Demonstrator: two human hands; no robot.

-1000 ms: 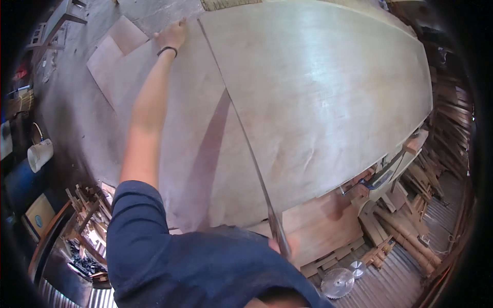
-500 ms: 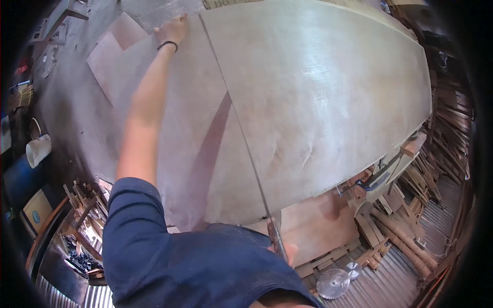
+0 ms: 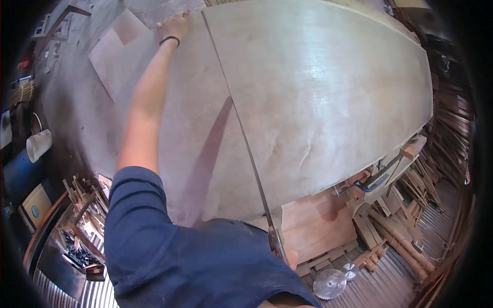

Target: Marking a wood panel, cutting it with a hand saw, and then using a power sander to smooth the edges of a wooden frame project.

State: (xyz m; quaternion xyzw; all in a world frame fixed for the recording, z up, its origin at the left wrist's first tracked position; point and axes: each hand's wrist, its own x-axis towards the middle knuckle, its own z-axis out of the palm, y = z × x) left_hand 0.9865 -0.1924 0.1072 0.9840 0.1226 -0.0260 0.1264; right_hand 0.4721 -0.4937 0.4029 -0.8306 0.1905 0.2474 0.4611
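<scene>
A large greyish-brown wooden sheet [image 3: 334, 113] spreads in front of me, crossed by a thin dark line running from its far edge toward my body. Along the nearer part of that line stands a handsaw [image 3: 251, 159], its blade seen almost edge-on and casting a long reddish shadow to the left. My right hand [image 3: 291, 258] is closed at the saw's handle, mostly hidden by my torso and the handle. My left arm stretches far out, a dark band at the wrist. At the far edge, just left of the line, my left hand [image 3: 174, 24] curls its fingers over the sheet.
A blue clamp [image 3: 370, 186] sits at the sheet's right near edge. Two round saw blades [image 3: 329, 284] lie on corrugated metal at lower right, near wood offcuts and round poles [image 3: 398, 241]. Scrap sticks [image 3: 84, 205] and a white bucket [image 3: 39, 146] are at left.
The saw has slid slightly back toward my body along the dark line. My left hand keeps its place at the far edge, and the view has shifted a little.
</scene>
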